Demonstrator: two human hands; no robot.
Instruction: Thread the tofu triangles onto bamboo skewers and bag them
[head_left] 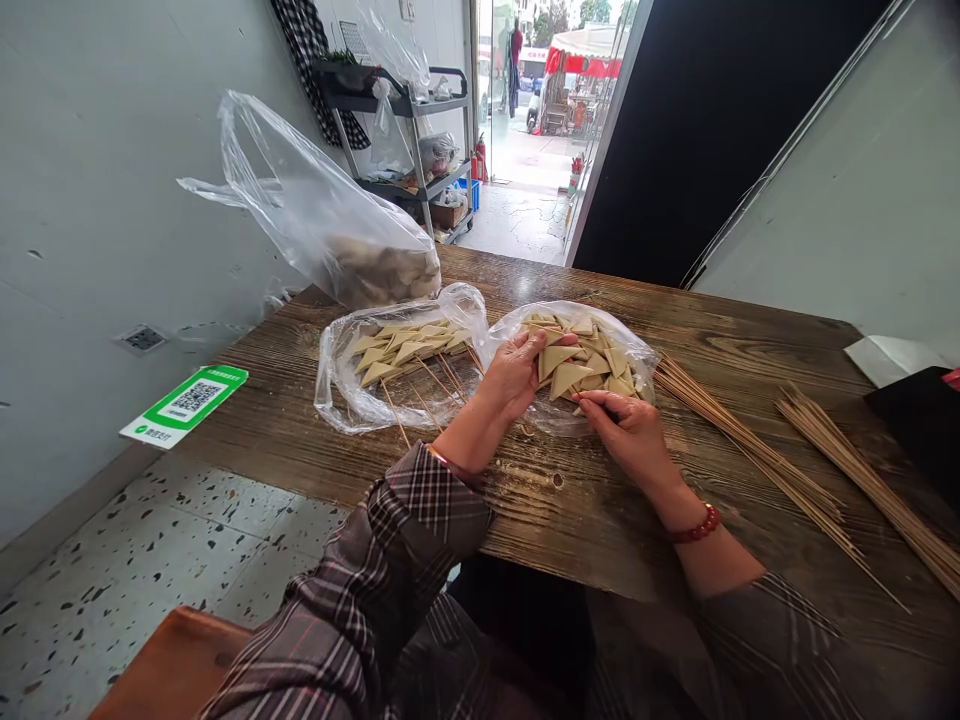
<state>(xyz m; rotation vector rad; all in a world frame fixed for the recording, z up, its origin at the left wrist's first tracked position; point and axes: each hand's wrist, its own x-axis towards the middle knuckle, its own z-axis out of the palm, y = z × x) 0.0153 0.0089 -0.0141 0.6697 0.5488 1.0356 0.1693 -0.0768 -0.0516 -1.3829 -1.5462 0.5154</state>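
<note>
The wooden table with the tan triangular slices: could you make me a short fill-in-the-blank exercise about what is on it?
1. The tan triangular slices under both hands lie on a clear ___ sheet.
2. The left hand grips one slice; the right hand wears a ___ bead bracelet.
3. The loose thin bamboo skewers lie to the person's ___.
4. The slices already on sticks lie to the ___.

Missing words: plastic; red; right; left

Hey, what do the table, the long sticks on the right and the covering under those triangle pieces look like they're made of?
Table: dark wood, rough matte finish, with clear grain lines. Sticks: thin, pale and straight, likely bamboo or wood skewers. Covering: clear thin plastic film, glossy and crinkled. Triangle pieces by the left hand and right hand: tan, smooth, possibly tofu; uncertain.
</note>
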